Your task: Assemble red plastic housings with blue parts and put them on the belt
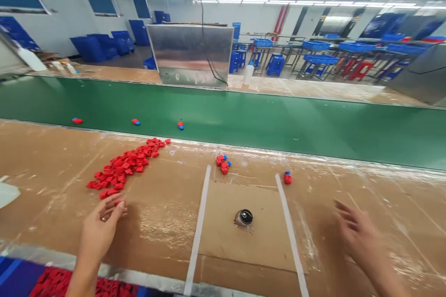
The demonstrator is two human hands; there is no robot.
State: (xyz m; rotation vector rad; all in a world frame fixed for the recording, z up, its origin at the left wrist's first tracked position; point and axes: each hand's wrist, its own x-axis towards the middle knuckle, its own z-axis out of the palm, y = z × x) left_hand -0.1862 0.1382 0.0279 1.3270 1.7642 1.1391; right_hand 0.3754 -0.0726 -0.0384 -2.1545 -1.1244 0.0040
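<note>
I report from the head view, taking the black cup (245,216) as clock centre and 12 as straight ahead. The left hand (99,222) is at 9 o'clock, thumb and forefinger narrowed on a red piece (119,203), just on the near side of the pile of red pieces (128,163) at 10. The right hand (362,236) is at 3, fingers loosely apart, nothing visible in its grasp; whether it touches the worktop (163,250) I cannot determine. I judge the step in hand to be separating one piece from the pile's near end. Good practice would be a light fingertip pinch on its sides, and a lift clear of its neighbours before any sideways travel, so that none are dragged along. The two red-and-blue pieces (223,164) at 11 should be left undisturbed. Limitations: only a sliver of the held piece shows, so I cannot certify its facing or the firmness of the pinch. The right hand is blurred and its palm hidden. The cup's inside is dark and shiny; I cannot confirm its contents. The blue bin (14,271) between 8 and 9 is cut off below and partly covered by the left forearm. A white object (7,194) at the left edge is cropped and unidentified.
</note>
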